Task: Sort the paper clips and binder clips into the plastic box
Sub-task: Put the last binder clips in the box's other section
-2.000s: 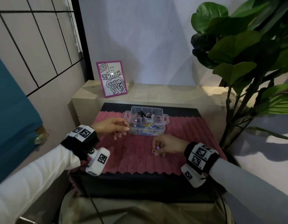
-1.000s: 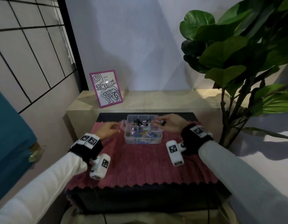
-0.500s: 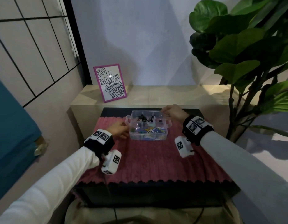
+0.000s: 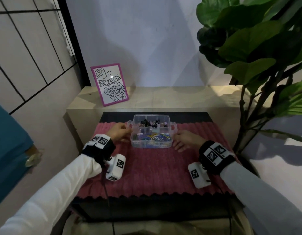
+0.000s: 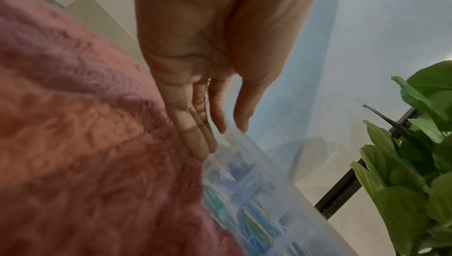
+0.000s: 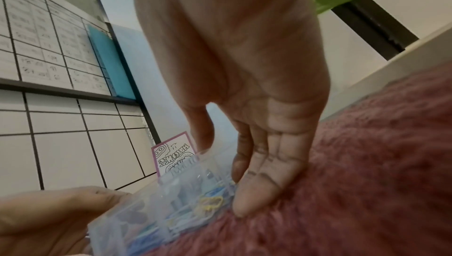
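clear plastic box (image 4: 152, 144) flanked by both hands, clips sorted inside
left hand (image 4: 119, 133) and right hand (image 4: 185, 139) rest relaxed, holding nothing; steady both side walls evenly so the paper clips (image 4: 154, 137) stay put

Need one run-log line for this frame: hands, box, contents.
left hand: open, at clear plastic box left side | right hand: open, right side | coloured paper clips front, black binder clips back
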Motion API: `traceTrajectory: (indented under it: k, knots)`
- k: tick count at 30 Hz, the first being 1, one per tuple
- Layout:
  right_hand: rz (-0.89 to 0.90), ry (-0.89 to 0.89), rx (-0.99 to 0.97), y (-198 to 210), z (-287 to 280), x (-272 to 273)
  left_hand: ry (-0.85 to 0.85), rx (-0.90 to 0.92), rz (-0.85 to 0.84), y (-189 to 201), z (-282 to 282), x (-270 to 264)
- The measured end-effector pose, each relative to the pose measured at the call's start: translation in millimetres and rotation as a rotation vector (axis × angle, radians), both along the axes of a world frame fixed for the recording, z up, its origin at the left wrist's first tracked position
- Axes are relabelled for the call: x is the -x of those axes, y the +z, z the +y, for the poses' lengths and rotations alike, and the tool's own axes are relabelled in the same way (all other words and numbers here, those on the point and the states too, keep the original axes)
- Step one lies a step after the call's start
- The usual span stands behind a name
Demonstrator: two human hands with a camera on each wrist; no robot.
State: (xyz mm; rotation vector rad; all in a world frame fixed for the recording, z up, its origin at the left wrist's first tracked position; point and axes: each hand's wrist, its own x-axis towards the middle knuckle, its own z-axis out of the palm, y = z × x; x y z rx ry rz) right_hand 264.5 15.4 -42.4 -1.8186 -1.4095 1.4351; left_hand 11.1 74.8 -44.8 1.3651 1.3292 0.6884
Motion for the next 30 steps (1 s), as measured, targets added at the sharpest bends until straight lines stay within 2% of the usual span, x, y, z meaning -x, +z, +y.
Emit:
traceTrajectory:
  k: [5, 12, 15, 19, 22, 25, 26, 27, 29, 30]
  knots:
    - [0.107, -0.052, -0.002, -10, 1, -7, -0.047, 0.013, -0.069, -5, 2, 2]
    - [0.215, -0.105, 0.115, -4, 2, -8, 0.040, 0.178, -0.124, -5, 2, 7]
    - [0.194, -0.100, 0.090, 5, -1, -3, 0.108, 0.195, -0.122, 5, -5, 1]
    - [0.179, -0.139, 0.071, 16, -27, -1, 0.141, 0.196, -0.125, 19, -29, -3]
    - [0.218, -0.187, 0.134, 20, -54, -3, 0.202, 0.246, -0.127, 25, -59, -3]
    - [0.215, -0.163, 0.242, 15, -78, -1, 0.180, 0.334, -0.095, 23, -88, -1]
    - [0.204, -0.173, 0.252, 14, -86, 1, 0.177, 0.343, -0.064, 22, -93, 1]
    - [0.135, -0.188, 0.207, 15, -92, 3, 0.166, 0.287, 0.060, 22, -97, 2]
    - [-0.176, -0.208, -0.036, 21, -107, 3, 0.136, -0.023, 0.437, 28, -106, 3]
    - [-0.328, -0.199, -0.183, 27, -113, 3, 0.111, -0.221, 0.544, 35, -110, 0]
